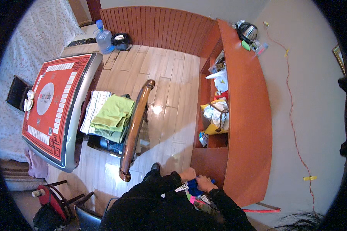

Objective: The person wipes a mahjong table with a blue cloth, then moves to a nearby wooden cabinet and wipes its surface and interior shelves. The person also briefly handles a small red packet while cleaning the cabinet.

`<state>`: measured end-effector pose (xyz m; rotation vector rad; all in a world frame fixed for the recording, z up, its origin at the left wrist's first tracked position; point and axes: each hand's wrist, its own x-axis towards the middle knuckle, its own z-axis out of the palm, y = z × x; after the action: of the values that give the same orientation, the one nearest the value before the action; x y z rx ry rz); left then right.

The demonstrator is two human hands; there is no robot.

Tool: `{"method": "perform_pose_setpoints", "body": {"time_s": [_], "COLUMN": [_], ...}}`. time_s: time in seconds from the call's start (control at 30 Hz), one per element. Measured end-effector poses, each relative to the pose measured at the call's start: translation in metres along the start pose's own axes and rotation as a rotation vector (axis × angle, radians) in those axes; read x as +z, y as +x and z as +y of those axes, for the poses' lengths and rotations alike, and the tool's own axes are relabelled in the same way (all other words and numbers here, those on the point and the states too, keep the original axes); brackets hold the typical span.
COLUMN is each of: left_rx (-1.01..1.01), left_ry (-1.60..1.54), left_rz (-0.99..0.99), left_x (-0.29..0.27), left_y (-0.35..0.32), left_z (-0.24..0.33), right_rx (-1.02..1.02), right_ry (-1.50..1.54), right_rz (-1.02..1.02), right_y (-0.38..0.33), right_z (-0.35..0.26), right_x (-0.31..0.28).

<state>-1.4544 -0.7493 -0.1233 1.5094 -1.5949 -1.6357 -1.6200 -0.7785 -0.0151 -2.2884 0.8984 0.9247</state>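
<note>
Low in front of me, beside the cabinet's near end, my left hand is closed at the upper edge of a dark blue cloth. My right hand is closed on the same cloth from the right, its fingers bent inward. The cloth hangs bunched below and between both hands; its kind cannot be made out. Just left of it is a white tag or label. Small pink and green things show under the cloth, close to my body, partly hidden by my sleeves.
A long reddish-brown cabinet runs along my right, with stuffed bags on its shelves. To the left, a wooden chair bears folded clothes near a red-topped game table. A red stool stands lower left.
</note>
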Motion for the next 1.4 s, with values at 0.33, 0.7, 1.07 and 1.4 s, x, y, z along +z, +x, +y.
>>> {"method": "perform_pose_setpoints", "body": {"time_s": [0.33,0.7,1.07,1.4], "left_rx": [0.615,0.684,0.581,0.651], "left_ry": [-0.158,0.403,0.522,0.784], "left_rz": [0.463,0.221,0.433,0.35], "left_x": [-0.147,-0.179,-0.28,-0.424], "left_y": [0.007,0.193,0.374,0.505], "left_z": [0.173,0.23,0.257,0.271], "right_rx": [-0.013,0.393,0.587,0.583], "right_ry": [0.216,0.264,0.3,0.195], "right_rz": [0.956,1.25,1.138,1.174], "right_y": [-0.025,0.063,0.193,0.287], "right_z": [0.01,0.153,0.251,0.309], "right_x": [-0.194,-0.226,-0.364,-0.485]}}
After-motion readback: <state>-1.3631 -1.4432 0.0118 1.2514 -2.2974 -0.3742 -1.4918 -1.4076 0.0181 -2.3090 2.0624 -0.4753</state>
